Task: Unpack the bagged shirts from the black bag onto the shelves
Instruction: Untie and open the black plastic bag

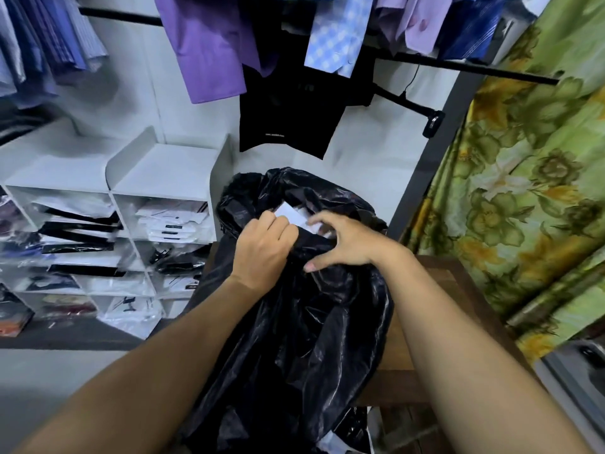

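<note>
Both hands, left (262,250) and right (348,245), grip the crinkled, glossy black bag (311,339).

You can read nothing: the white print on the black garment (294,119) and labels on the bagged shirts (170,224) are blurred.

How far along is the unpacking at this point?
Done: the shelves already hold stacked bagged shirts; their source is unclear. In hand: the right hand grips the rim of the black bag, and the left hand reaches in at a white bagged shirt. Left: lifting and shelving it; the bag looks bulky, so probably more.
</note>
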